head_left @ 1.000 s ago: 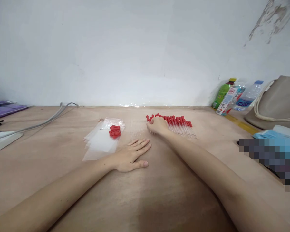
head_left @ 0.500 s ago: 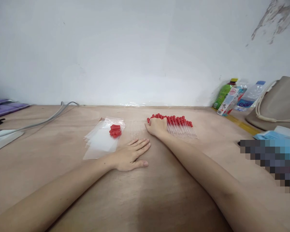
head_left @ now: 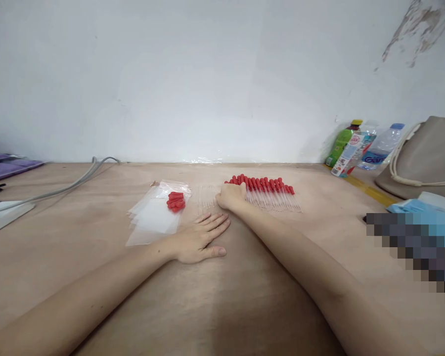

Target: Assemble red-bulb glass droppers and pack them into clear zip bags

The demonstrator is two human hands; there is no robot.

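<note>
My left hand lies flat on the wooden table, fingers stretched out, holding nothing. My right hand rests curled at the left end of a row of glass droppers with red rubber bulbs; what its closed fingers hold is hidden. Left of it lie several bare clear glass tubes. A small heap of loose red bulbs sits on a stack of clear plastic bags, just beyond my left hand.
A grey cable runs along the back left toward a white device. Purple items lie at the far left. Bottles stand at the back right beside a beige bag. A blue object lies at the right edge.
My right hand has slid a little to the left, off the droppers' red bulbs toward the bare glass tubes. My left hand has stayed flat in place.
</note>
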